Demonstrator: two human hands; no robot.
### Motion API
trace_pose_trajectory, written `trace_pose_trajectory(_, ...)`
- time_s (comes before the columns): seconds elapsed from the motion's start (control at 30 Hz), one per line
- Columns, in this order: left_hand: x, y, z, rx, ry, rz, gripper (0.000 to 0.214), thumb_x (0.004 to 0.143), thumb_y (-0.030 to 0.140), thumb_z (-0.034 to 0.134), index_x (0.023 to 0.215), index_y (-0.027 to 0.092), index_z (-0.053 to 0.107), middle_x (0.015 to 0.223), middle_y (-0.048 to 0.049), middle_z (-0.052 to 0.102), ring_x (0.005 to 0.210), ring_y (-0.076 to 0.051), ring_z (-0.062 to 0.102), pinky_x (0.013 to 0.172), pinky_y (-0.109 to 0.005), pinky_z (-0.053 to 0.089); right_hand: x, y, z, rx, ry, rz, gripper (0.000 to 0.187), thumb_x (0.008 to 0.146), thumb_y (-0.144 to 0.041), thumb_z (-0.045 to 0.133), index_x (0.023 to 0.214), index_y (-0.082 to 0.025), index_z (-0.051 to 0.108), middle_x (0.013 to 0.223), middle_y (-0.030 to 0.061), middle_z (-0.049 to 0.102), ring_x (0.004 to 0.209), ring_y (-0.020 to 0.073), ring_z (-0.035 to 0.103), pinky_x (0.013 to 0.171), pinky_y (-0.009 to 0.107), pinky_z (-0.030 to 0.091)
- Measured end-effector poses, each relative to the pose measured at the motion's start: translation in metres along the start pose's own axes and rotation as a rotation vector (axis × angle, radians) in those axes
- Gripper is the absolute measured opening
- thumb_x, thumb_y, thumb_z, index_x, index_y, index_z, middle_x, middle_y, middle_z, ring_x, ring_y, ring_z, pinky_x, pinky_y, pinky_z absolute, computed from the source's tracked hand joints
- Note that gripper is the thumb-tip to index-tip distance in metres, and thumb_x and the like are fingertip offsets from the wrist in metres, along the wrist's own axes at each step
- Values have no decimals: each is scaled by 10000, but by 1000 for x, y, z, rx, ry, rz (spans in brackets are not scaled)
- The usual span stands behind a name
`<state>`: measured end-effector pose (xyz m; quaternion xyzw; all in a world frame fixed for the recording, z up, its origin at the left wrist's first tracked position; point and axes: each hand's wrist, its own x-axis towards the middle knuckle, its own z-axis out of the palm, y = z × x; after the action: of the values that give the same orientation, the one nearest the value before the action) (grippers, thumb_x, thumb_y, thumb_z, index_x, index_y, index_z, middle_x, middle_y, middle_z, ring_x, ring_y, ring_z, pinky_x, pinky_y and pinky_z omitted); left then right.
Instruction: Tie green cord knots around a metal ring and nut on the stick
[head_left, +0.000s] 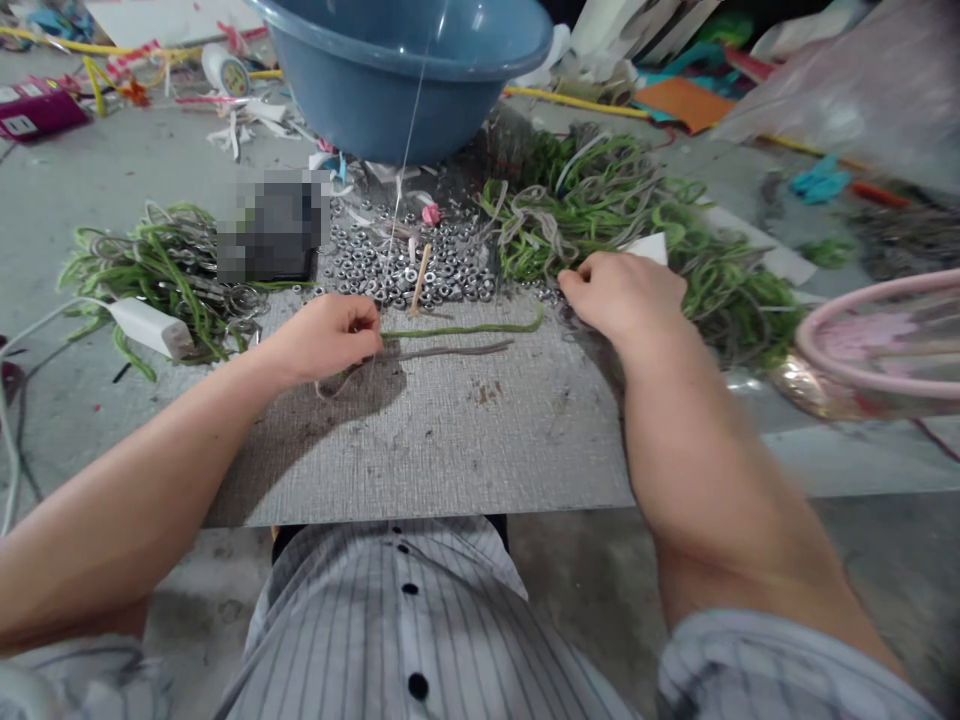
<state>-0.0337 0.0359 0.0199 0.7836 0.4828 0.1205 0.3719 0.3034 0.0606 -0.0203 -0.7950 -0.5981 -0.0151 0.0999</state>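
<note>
My left hand (337,335) is closed in a pinch over the worktop. From its fingers a green cord (465,329) and a grey cord (457,350) stretch to the right along the surface. My right hand (626,290) rests beside a tangled heap of green and grey cords (592,195), its fingers curled together near the right edge of the small metal pieces. What those fingertips hold, if anything, is hidden. Between the hands and farther back spread many small shiny ring-like metal pieces (442,265), with a thin wooden stick (421,280) on them.
A blue basin (405,100) stands behind the metal pieces. On the left lie a bundle of green cords (176,235), a white power adapter (152,328) and a dark pixelated object (277,230). A pink-rimmed item (817,330) sits at right. The table's front edge runs before my body.
</note>
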Motion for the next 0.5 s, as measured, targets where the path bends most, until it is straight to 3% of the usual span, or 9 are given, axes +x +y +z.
trace_pose_trajectory(0.2, 0, 3, 0, 29, 19, 21, 74, 698, 215, 506, 645, 177, 540, 661, -18, 618, 553, -107, 474, 528, -232, 326, -1, 3, 3, 41, 95, -42, 320, 814, -450, 522, 802, -190, 709, 898, 211, 667, 1001, 448, 595, 779, 655, 461)
trace_pose_trajectory(0.37, 0, 4, 2, 48, 33, 28, 89, 703, 205, 498, 639, 174, 551, 638, -12, 592, 543, -108, 458, 528, -240, 318, -13, -20, -14, 127, 215, -165, 267, 858, -326, 468, 910, -177, 683, 1043, 206, 656, 1094, 397, 586, 907, 577, 463)
trace_pose_trajectory(0.5, -1, 3, 3, 41, 49, 48, 97, 711, 201, 501, 652, 174, 573, 624, -3, 573, 551, -109, 458, 536, -242, 317, -12, -46, -12, 230, 122, -355, 273, 881, -270, 436, 1015, -199, 663, 1033, 149, 683, 1040, 318, 634, 955, 492, 468)
